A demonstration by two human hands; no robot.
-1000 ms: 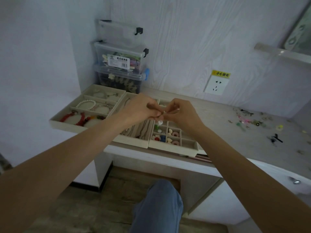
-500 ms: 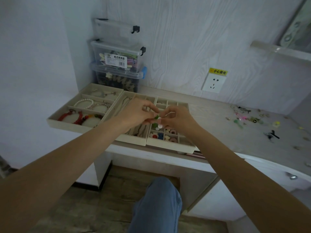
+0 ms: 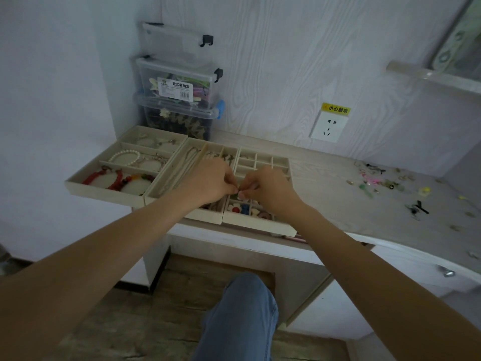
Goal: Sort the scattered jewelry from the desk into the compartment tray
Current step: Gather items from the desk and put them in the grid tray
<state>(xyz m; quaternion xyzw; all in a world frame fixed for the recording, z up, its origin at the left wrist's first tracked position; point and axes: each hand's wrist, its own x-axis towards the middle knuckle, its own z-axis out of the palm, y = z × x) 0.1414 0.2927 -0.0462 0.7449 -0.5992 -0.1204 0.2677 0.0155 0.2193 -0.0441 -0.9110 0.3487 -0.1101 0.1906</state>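
- Left hand [image 3: 210,181] and right hand [image 3: 270,190], fingertips together at frame centre, pinch a small green jewelry piece [image 3: 236,194].
- Both hover above the beige compartment tray [image 3: 257,222] on the bench [image 3: 325,204].

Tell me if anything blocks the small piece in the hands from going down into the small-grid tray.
Nothing visible does. Both hands pinch the small green piece directly above the grid tray; its compartments below lie uncovered, some already holding earrings.
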